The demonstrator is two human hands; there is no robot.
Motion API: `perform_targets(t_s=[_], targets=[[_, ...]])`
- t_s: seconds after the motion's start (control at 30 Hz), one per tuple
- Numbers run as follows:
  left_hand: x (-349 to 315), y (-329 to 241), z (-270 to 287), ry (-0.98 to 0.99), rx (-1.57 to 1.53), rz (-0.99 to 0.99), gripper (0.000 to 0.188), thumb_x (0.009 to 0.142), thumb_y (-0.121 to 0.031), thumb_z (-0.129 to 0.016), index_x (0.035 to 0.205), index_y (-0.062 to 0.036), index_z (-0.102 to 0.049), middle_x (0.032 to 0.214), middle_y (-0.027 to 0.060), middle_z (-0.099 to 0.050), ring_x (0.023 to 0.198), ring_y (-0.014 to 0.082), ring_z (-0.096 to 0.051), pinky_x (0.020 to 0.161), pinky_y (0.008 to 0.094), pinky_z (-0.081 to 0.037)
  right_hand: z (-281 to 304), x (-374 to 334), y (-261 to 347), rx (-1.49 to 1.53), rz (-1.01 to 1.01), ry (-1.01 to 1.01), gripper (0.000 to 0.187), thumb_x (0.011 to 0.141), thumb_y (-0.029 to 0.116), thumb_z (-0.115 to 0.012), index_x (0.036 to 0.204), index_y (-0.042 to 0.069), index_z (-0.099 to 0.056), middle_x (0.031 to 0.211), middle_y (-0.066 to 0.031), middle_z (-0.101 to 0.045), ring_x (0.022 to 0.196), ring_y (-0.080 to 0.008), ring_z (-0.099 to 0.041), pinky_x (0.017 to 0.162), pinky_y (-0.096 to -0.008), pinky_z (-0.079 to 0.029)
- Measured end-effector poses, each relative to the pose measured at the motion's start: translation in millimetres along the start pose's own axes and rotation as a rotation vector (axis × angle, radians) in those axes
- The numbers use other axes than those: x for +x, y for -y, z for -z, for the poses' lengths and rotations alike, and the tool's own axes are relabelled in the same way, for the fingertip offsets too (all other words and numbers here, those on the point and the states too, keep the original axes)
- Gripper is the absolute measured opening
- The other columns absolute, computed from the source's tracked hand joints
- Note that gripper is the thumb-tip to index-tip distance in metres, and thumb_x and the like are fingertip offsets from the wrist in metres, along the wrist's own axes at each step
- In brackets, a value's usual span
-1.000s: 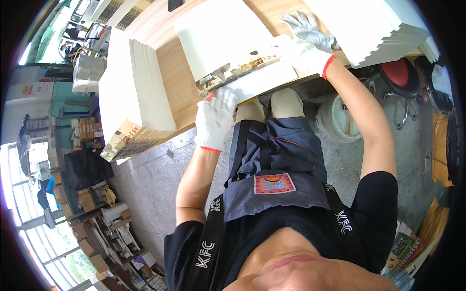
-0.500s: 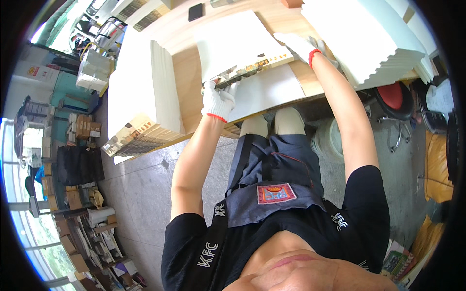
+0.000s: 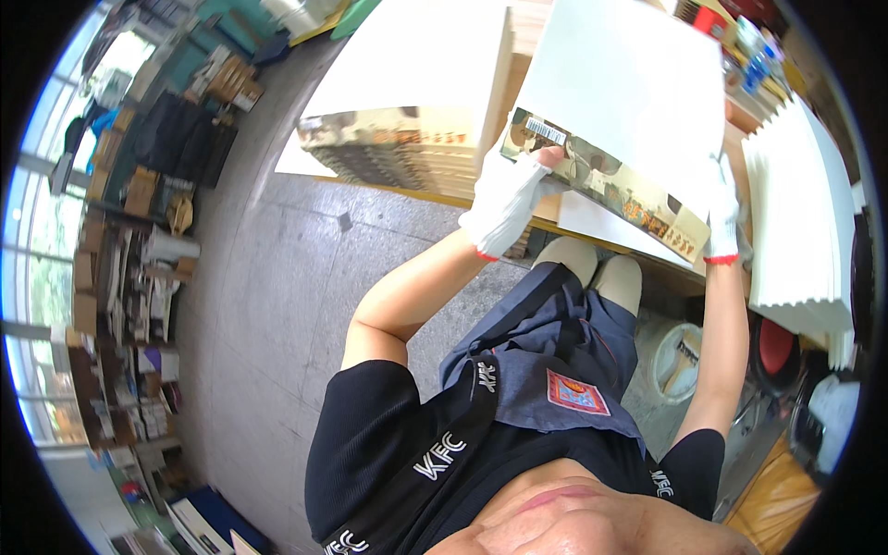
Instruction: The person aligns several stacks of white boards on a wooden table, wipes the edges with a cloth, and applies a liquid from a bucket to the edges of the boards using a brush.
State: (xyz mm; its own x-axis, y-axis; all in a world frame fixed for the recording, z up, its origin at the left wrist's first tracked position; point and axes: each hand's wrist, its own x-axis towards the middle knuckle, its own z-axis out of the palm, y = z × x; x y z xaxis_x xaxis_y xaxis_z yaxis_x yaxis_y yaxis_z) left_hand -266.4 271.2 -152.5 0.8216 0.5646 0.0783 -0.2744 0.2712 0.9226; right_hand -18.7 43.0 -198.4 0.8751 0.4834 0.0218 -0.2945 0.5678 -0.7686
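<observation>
Grey floor (image 3: 277, 277) borders the counter (image 3: 527, 32); my left fingers (image 3: 550, 155) clamp a print-edged white sheet (image 3: 620, 74); I cannot tell whether my right fingers (image 3: 720, 180) do.

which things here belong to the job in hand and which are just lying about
Seemingly in use: white piece with printed band; left hand, its grip near a corner; right hand, at the right edge; left stack with similar bands.

Seemingly lying about: red-seated chair; yellow bundle; brown boxes.
</observation>
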Motion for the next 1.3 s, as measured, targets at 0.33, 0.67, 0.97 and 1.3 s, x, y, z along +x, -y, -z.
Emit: perform_targets(t_s=[0.33,0.67,0.97,1.3], targets=[[3,-145,187,-0.428,0.573,-0.422,0.040,0.089,-0.038,-0.065,0.109,-0.0026,-0.068,0.091,0.0055,-0.069,0.086,0.0132,-0.061,0.078,0.0272,-0.046,-242,38,-128,-0.306,0.249,0.304,0.041,0.104,0.022,-0.038,0.139,0.001,-0.043,0.135,-0.0151,-0.055,0.121,-0.0231,-0.054,0.105,-0.0318,-0.040],[31,-107,257,-0.569,0.933,-0.131,0.039,0.090,-0.031,-0.058,0.114,-0.0018,-0.070,0.100,0.0060,-0.072,0.092,0.0159,-0.062,0.085,0.0262,-0.043,-246,64,-155,-1.481,0.158,0.276,0.058,0.089,0.055,-0.053,0.121,0.007,-0.054,0.125,-0.0170,-0.062,0.115,-0.0334,-0.058,0.093,-0.0408,-0.044],[53,-105,305,-0.397,0.956,-0.230,0.041,0.089,-0.030,-0.059,0.121,-0.0042,-0.067,0.124,0.0127,-0.065,0.111,0.0245,-0.060,0.098,0.0334,-0.043,-221,83,-167,-1.366,0.197,0.459,0.046,0.093,0.045,-0.053,0.119,0.008,-0.056,0.120,-0.0154,-0.062,0.111,-0.0272,-0.059,0.093,-0.0372,-0.045],[30,-86,-12,0.233,0.358,-0.583,0.064,0.098,-0.029,-0.054,0.151,-0.0017,-0.030,0.152,0.0164,-0.039,0.138,0.0293,-0.039,0.116,0.0415,-0.028,-159,-35,-92,-1.044,0.104,0.376,0.056,0.088,0.048,-0.067,0.127,0.011,-0.052,0.114,-0.0130,-0.065,0.104,-0.0251,-0.062,0.091,-0.0339,-0.047]])
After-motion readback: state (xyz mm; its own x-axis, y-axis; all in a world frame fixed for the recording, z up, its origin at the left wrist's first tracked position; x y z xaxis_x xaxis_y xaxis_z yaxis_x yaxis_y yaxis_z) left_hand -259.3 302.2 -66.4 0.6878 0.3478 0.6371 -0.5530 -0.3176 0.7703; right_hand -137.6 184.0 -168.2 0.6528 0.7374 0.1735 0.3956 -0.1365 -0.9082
